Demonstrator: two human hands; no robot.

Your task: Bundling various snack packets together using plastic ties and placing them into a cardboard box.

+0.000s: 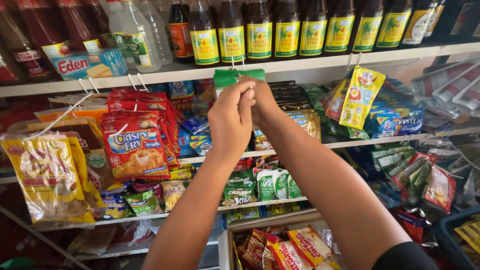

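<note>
The shelf (320,64) is lined with dark bottles (260,30) above. Below them, the left hand (231,117) and right hand (262,100) are raised together, fingers pinched shut on the green packet (227,77) hung at a hook just under the shelf edge.

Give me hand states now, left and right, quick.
Left hand: closed, fingers pinched on the green packet hanging at the white hook.
Right hand: closed, at the same green packet, mostly hidden behind the left hand.
</note>
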